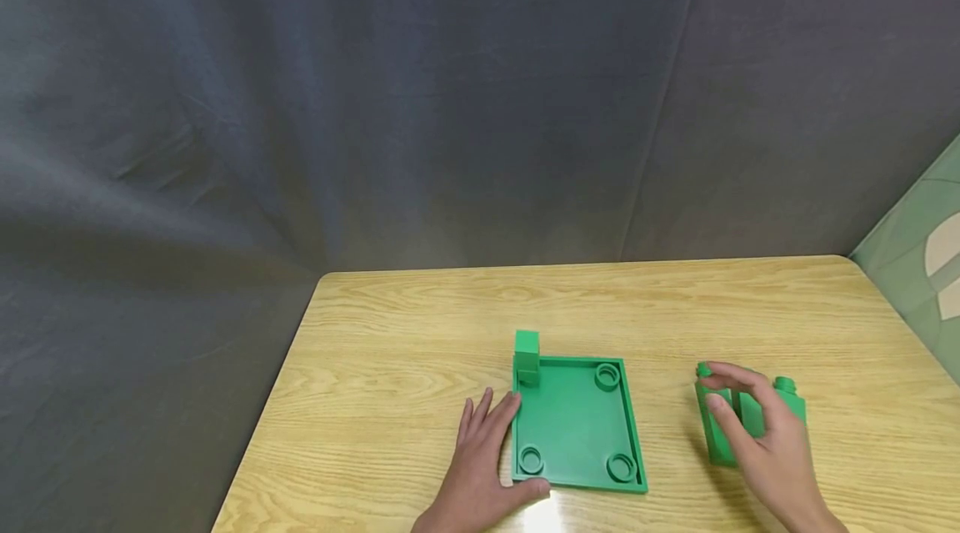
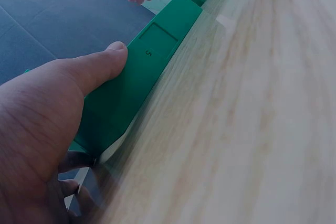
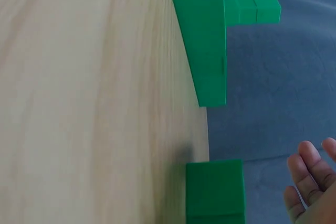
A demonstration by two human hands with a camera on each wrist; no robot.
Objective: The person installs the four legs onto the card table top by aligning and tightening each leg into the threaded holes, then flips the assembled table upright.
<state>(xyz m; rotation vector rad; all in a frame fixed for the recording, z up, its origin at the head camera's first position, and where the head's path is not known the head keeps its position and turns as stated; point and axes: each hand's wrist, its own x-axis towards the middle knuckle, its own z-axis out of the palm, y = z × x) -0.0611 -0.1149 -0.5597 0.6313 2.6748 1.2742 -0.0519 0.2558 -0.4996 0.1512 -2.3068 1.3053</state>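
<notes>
A shallow green square tray (image 1: 577, 424) lies on the table with round ring sockets at three corners. A square green post (image 1: 527, 351) stands in its far left corner. My left hand (image 1: 480, 466) rests at the near left corner, its thumb along the front wall and its index finger by the left side. In the left wrist view the thumb touches the tray's outer wall (image 2: 157, 40). To the right, my right hand (image 1: 776, 437) hovers over green blocks (image 1: 718, 437) with round pegs on top, thumb and index finger spread apart. The hand partly hides these blocks.
The wooden table (image 1: 390, 366) carries the tray and blocks. A dark grey curtain (image 1: 450, 99) hangs behind and to the left. At the far right is a pale green patterned surface (image 1: 926, 258) beside the table edge.
</notes>
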